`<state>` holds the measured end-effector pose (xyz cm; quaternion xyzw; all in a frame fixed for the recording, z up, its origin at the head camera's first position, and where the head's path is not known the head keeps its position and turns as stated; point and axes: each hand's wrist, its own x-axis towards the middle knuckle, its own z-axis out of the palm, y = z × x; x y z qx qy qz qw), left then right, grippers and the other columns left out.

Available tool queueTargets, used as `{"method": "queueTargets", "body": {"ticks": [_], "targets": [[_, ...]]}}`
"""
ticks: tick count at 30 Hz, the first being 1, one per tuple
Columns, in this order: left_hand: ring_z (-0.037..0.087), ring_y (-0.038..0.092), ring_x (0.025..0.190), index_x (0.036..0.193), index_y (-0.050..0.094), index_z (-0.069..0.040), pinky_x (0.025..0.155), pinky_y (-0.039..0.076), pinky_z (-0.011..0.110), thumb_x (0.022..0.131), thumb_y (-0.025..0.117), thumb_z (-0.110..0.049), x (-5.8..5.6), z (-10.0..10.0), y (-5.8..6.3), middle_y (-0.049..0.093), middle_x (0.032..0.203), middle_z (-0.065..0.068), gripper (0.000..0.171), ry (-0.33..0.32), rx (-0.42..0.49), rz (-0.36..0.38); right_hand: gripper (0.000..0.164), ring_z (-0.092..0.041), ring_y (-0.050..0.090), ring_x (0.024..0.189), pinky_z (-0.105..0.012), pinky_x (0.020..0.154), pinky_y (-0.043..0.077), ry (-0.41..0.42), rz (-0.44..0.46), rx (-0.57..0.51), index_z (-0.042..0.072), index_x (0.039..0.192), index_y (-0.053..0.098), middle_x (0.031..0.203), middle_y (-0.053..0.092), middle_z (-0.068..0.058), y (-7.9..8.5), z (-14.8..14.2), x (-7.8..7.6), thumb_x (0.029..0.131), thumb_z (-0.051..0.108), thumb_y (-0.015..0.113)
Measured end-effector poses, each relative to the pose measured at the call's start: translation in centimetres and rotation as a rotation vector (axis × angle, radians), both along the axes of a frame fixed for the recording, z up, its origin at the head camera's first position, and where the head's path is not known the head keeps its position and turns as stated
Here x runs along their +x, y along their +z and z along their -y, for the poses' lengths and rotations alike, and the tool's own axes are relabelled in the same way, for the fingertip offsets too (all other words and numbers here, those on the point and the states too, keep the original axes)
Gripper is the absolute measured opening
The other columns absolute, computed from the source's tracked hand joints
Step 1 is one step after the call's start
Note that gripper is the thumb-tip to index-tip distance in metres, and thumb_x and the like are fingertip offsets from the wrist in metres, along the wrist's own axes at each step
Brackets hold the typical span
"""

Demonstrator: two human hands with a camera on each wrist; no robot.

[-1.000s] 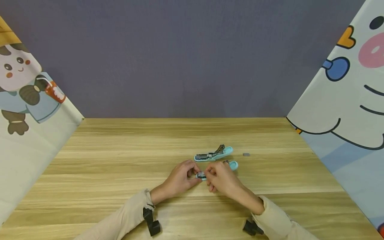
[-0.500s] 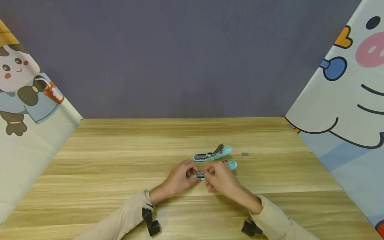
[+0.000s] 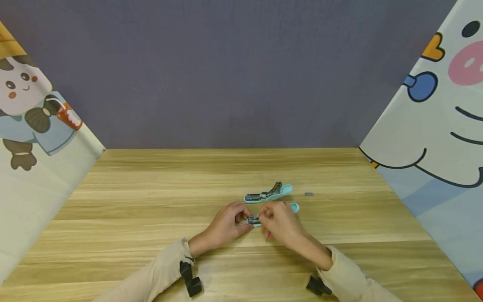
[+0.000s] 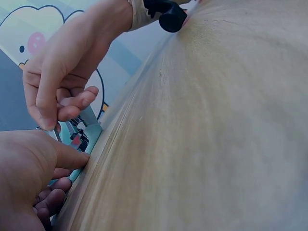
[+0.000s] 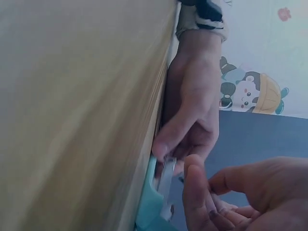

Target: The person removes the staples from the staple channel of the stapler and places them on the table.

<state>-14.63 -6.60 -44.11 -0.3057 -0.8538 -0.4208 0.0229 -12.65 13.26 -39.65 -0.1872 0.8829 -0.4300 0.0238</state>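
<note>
A light-blue stapler (image 3: 257, 225), opened up with its metal magazine showing, lies on the table in front of me. My left hand (image 3: 228, 222) grips its front end between thumb and fingers. Over the magazine, my right hand (image 3: 281, 224) pinches a small, thin grey strip of staples (image 4: 57, 133), mostly covered by the fingertips. The right hand hides the stapler's middle, while its rounded light-blue end (image 3: 295, 207) shows beyond. In the right wrist view the metal magazine (image 5: 166, 178) runs from the left thumb along the light-blue body (image 5: 150, 202).
Just behind lies a second opened light-blue stapler (image 3: 268, 195), its metal part raised. A small grey staple strip (image 3: 309, 194) rests on the wooden table (image 3: 170, 180) to its right. A dark panel (image 3: 234, 75) stands at the back, with cartoon-printed sheets on both sides.
My right hand has shifted slightly right, covering the near stapler's dark hinge part and showing more of the magazine between the hands. The left hand keeps its grip in place.
</note>
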Motion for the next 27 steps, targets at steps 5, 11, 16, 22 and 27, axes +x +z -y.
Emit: {"method": "queueTargets", "body": {"ticks": [5, 11, 16, 22, 27], "targets": [[0.014, 0.051, 0.073, 0.095, 0.067, -0.012, 0.064, 0.043, 0.023, 0.083, 0.081, -0.013, 0.0, 0.1, -0.1, 0.058, 0.085, -0.001, 0.018, -0.008, -0.001, 0.010, 0.011, -0.013, 0.059, 0.043, -0.025, 0.039, 0.046, -0.017, -0.009, 0.017, 0.001, 0.086, 0.067, 0.058, 0.063, -0.001, 0.6, -0.4, 0.0, 0.091, -0.003, 0.058], [0.013, 0.051, 0.073, 0.095, 0.067, -0.012, 0.064, 0.043, 0.023, 0.083, 0.081, -0.013, -0.1, -0.1, -0.1, 0.058, 0.085, -0.001, 0.019, -0.005, 0.004, 0.001, 0.012, -0.014, 0.060, 0.046, -0.026, 0.040, 0.048, -0.050, -0.007, 0.005, 0.003, 0.088, 0.069, 0.061, 0.063, 0.001, 1.2, -1.0, 0.1, 0.094, 0.001, 0.058], [0.012, 0.050, 0.072, 0.094, 0.067, -0.013, 0.064, 0.043, 0.023, 0.082, 0.082, -0.012, 0.1, 0.0, -0.1, 0.057, 0.084, -0.002, 0.019, 0.008, 0.004, 0.001, 0.012, -0.014, 0.061, 0.047, -0.028, 0.043, 0.051, -0.031, -0.002, -0.031, 0.002, 0.090, 0.069, 0.064, 0.064, -0.001, 1.7, -1.7, 0.4, 0.095, 0.000, 0.058], [0.012, 0.050, 0.072, 0.094, 0.068, -0.013, 0.064, 0.043, 0.023, 0.081, 0.082, -0.011, 0.2, -0.1, 0.0, 0.057, 0.083, -0.002, 0.019, 0.017, 0.009, -0.008, 0.010, -0.016, 0.062, 0.051, -0.033, 0.049, 0.055, -0.019, 0.010, -0.094, 0.001, 0.098, 0.069, 0.070, 0.065, -0.004, 2.4, -2.8, 0.9, 0.097, 0.002, 0.059], [0.011, 0.049, 0.072, 0.094, 0.068, -0.012, 0.064, 0.044, 0.023, 0.080, 0.082, -0.011, 0.1, -0.1, 0.0, 0.057, 0.084, -0.002, 0.020, 0.013, 0.012, -0.004, 0.009, -0.016, 0.063, 0.053, -0.032, 0.051, 0.056, -0.032, 0.001, -0.145, 0.001, 0.099, 0.069, 0.072, 0.066, -0.008, 2.7, -3.7, 1.3, 0.097, 0.002, 0.061]]}}
